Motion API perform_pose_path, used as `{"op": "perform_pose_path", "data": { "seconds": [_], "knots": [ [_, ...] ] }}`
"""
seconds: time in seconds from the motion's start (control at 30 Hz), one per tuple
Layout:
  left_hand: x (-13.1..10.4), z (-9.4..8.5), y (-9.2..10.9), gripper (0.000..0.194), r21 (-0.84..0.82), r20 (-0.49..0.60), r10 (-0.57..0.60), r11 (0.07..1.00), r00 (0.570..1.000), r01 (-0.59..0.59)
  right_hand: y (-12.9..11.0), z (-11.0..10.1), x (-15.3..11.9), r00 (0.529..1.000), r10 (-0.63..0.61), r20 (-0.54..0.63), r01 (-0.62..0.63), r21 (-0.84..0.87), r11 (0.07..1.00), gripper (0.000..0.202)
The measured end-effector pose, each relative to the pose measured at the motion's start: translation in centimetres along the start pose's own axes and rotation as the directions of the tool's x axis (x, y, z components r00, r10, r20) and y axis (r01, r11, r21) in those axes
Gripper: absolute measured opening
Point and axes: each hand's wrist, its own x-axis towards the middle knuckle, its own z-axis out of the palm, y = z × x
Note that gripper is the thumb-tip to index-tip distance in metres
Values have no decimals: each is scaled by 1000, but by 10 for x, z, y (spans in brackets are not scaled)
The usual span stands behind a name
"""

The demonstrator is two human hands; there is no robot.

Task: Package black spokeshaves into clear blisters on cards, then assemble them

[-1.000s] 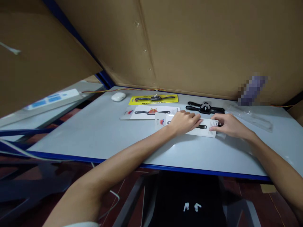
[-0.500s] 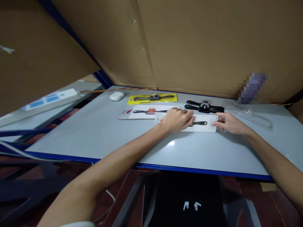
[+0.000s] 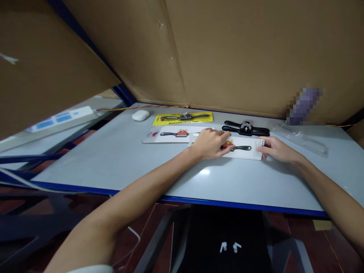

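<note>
Left hand [image 3: 209,145]: laid over the card [image 3: 245,153], grip unclear
Right hand [image 3: 276,148]: pinching its right end
Black tools [image 3: 246,129]: behind card

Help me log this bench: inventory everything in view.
Carded tool pack: 1, yellow, table back
Flat rectangular packs: 2, white, table centre
Two-handled tools: apparently 2, black, back right
Plastic packaging: uncounted, clear, table right
Rounded case: 1, white, back left
Blurred object: 1, purple, back right
Table: 1, grey, centre
Power strip: 1, white, left
Cardboard panels: 2, brown, behind, left
Twisted wire: uncounted, red-yellow, back edge
Thin cable: uncounted, white, lower left
Chair: 1, grey, bottom centre
Tiled floor: 1, red, below
Left hand: 1, bare, on nearer white pack
Right hand: 1, bare, holding its right end
</note>
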Motion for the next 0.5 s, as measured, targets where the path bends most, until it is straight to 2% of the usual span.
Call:
{"op": "perform_pose_path", "data": {
  "seconds": [0.13,0.27,0.33,0.4,0.5],
  "knots": [
    [-1,4,-1,57,0,-21,6,1000,1000,-6,1,4,0,999,0,-55,-3,-48,999,38],
    [-2,6,1,61,10,-14,-5,1000,1000,5,1,1,-3,1000,-19,-8,18,-73,997,39],
    [-2,2,0,57,15,5,23,1000,1000,-23,1,0,-4,1000,-23,-21,20,-106,994,40],
    [-2,-4,-2,50,9,31,87,996,996,-87,1,1,-4,995,-46,-91,30,-167,985,42],
    [-3,-13,-15,40,-15,37,182,983,983,-181,-1,0,-2,964,-137,-228,79,-247,966,45]
  ]
}}
